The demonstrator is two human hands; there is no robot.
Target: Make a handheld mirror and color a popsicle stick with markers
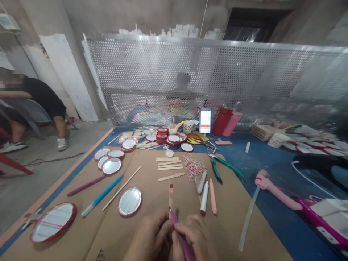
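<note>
Near the front edge of the cardboard, my left hand (pixel 150 232) is closed on the lower end of a wooden craft stick (pixel 171 197), which points away from me and has a dark reddish-brown tip. My right hand (pixel 191 232) grips a purple pen-like tool (pixel 182 241), its dark point at the stick's left edge. Both hands are close together and partly overlap. A round red-rimmed mirror (pixel 129 202) lies left of them. To the right are a white marker (pixel 204 198) and a peach marker (pixel 213 197). Several plain craft sticks (pixel 170 168) lie beyond.
Beyond the sticks are loose rubber bands (pixel 193 167), green-handled pliers (pixel 217 169) and stacked mirrors (pixel 162 136). A larger mirror (pixel 54 222) and a blue pen (pixel 102 195) lie left. A pink and purple glue gun (pixel 293 203) sits right. A perforated metal screen (pixel 217 72) stands behind; a person (pixel 40 94) sits far left.
</note>
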